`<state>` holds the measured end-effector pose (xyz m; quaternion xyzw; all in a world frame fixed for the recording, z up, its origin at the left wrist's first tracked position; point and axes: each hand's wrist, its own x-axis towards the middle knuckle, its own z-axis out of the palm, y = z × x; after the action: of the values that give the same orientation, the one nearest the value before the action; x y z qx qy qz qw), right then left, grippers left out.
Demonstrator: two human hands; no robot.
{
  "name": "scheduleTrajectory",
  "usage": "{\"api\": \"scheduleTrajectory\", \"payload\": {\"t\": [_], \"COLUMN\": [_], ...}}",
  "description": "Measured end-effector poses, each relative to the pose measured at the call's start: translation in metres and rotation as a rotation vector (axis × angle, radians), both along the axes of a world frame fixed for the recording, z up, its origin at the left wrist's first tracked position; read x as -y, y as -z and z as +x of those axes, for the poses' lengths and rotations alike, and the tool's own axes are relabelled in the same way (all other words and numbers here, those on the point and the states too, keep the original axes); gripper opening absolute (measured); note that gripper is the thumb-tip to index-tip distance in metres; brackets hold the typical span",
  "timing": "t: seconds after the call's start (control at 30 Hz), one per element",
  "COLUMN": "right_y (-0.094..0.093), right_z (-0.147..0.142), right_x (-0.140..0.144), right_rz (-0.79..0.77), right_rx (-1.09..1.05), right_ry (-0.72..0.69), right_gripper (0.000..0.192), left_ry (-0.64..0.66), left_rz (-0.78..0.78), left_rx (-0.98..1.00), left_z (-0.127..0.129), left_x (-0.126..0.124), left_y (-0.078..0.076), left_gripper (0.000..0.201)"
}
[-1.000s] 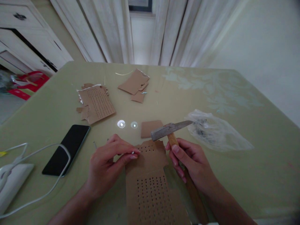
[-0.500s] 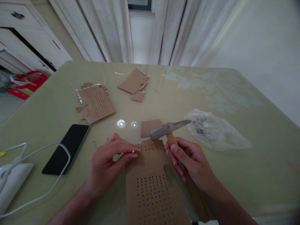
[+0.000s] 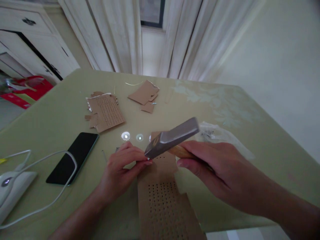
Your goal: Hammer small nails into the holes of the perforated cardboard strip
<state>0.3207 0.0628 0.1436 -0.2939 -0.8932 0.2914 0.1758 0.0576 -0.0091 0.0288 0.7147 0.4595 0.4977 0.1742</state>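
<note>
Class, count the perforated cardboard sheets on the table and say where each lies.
2: one perforated cardboard sheet lies under the left hand and hammer; another lies beyond the phone. Others may be hidden.

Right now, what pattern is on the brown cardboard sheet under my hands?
Rows of small punched holes cover the brown cardboard sheet, clearest in the head view.
</note>
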Motion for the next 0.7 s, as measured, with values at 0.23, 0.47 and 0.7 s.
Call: {"api": "scheduleTrajectory", "payload": {"t": [0.23,0.47,0.7], "right_y": [-0.007,-0.009,0.0], "right_z": [0.001,0.007,0.001], "right_x": [0.005,0.008,0.01], "right_rz": [0.194,0.224,0.197], "right_rx": [0.097,0.231,0.192], "right_ry": [-0.025,-0.106,-0.091], "right_gripper": [0.028,0.025,0.028], "left_ry": [-0.001,0.015,0.015], "left_rz": [0.025,0.049,0.0], "left_rx": [-0.015,-0.048,-0.031], "left_z": [0.002,0.006,0.004], "left_x": [-0.002,-0.002,0.0], "left_y": [0.002,0.008,0.008], "left_gripper": [0.009,0.012,0.013]}}
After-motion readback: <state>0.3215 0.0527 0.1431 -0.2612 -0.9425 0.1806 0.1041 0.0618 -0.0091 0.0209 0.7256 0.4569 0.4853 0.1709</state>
